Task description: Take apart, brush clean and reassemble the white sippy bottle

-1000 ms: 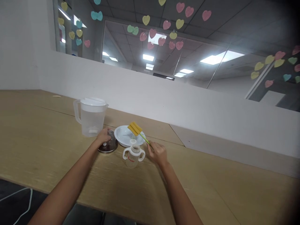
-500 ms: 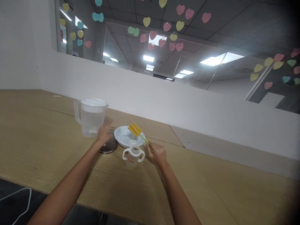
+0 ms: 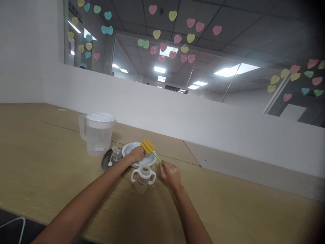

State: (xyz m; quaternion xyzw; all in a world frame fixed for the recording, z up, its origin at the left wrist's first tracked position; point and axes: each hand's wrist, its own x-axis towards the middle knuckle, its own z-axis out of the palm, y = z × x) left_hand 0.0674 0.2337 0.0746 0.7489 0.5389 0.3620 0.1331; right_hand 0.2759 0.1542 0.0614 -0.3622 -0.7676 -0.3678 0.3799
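My right hand (image 3: pixel 170 173) is closed round the green handle of a sponge brush (image 3: pixel 147 146), whose yellow head is raised over the right part of a white bowl (image 3: pixel 127 149). Over that bowl is my left hand (image 3: pixel 137 154), fingers bent downward; what they hold, if anything, is hidden. A clear baby bottle (image 3: pixel 141 183) with two white handles and an open top stands in front of the bowl. Left of the bowl, a round dark metal tray (image 3: pixel 105 163) carries a clear cap (image 3: pixel 117 155) and a small white-tipped tube (image 3: pixel 110 164).
A lidded translucent pitcher (image 3: pixel 98 137) stands behind the tray, its handle to the left. The wooden table (image 3: pixel 220 193) meets a white wall under a window with heart-shaped notes. A pale cable (image 3: pixel 23 225) hangs below the table's front edge at left.
My left hand has moved right, from over the tray to over the bowl, uncovering the clear cap and tube. My right hand keeps its hold on the brush. The view has tilted slightly up.
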